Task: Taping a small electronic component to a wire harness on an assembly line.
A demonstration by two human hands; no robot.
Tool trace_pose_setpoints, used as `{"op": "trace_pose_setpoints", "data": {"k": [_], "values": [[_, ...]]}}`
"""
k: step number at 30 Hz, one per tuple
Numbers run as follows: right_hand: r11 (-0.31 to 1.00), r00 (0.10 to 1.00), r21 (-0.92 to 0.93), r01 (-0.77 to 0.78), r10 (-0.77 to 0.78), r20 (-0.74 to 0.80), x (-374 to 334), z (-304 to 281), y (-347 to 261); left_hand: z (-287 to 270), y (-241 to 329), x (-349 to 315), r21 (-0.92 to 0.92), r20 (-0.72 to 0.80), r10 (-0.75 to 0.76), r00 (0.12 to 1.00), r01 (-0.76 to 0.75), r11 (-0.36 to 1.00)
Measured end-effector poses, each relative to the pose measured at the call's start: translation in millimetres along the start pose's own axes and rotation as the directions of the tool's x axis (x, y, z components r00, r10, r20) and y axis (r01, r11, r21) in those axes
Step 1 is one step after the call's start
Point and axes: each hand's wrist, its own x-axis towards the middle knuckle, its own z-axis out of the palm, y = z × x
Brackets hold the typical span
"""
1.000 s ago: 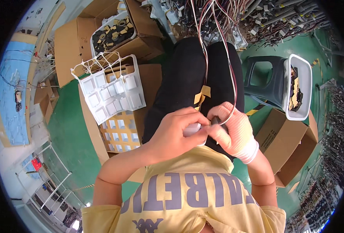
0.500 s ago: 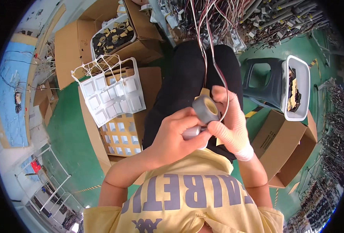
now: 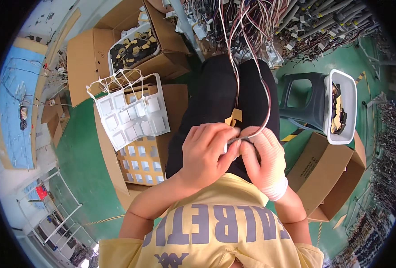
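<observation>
Over my lap, both hands meet at the fingertips. My bare left hand (image 3: pixel 207 149) is closed, and a sliver of a white part (image 3: pixel 226 148) shows between its thumb and fingers; the rest of that part is hidden. A light ribbed glove covers my right hand (image 3: pixel 268 156), whose thumb and forefinger pinch a thin cable (image 3: pixel 268 105). This cable loops down from the far side into the pinch. Just beyond my left fingertips sticks up a yellow-brown paper-like tab (image 3: pixel 234 117). A second strand of wires (image 3: pixel 238 85) runs down between my knees toward it.
At left, a white plastic tray (image 3: pixel 164 107) tops a carton with a grid divider (image 3: pixel 140 160). Behind it an open carton (image 3: pixel 84 58) holds a bin of black and yellow pieces. To the right stand a dark stool (image 3: pixel 292 105), a white bin (image 3: pixel 351 107) and another carton (image 3: pixel 325 178). Bundled wires (image 3: pixel 256 22) hang ahead.
The grey tape roll seen between my hands is out of sight. My fingers have drawn together, and my right hand has moved down and closed around the cable.
</observation>
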Motion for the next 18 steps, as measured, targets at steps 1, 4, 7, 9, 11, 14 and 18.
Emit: {"op": "trace_pose_setpoints", "data": {"k": [1,4,7,9,11,14,18], "values": [[0.985,0.992,-0.119,0.122,-0.126,-0.028,3,1,6,0,1,2,0.087,0.000,0.029,1.000,-0.029,0.996],[0.957,0.950,-0.110,0.268,-0.244,0.195,7,-18,0,5,-1,-3,0.027,0.000,0.013,1.000,-0.013,1.000],[0.926,0.914,0.186,0.329,-0.362,0.186,2,-37,8,-3,-11,8,-0.290,0.068,-0.367,0.928,0.371,0.882],[0.970,0.975,0.160,0.184,-0.200,0.095,0,-34,6,-6,2,5,-0.495,0.210,-0.380,0.901,0.433,0.753],[0.997,0.994,-0.041,-0.062,0.065,0.088,3,-22,4,-3,-2,10,-0.617,0.322,-0.444,0.836,0.541,0.571],[1.000,0.993,0.000,-0.011,0.011,0.114,1,-4,17,1,-8,9,-0.752,0.501,-0.373,0.781,0.606,0.259],[0.512,0.792,0.628,-0.586,0.200,0.577,-6,-14,18,6,-14,11,-0.737,0.669,-0.058,0.741,0.651,-0.184]]}}
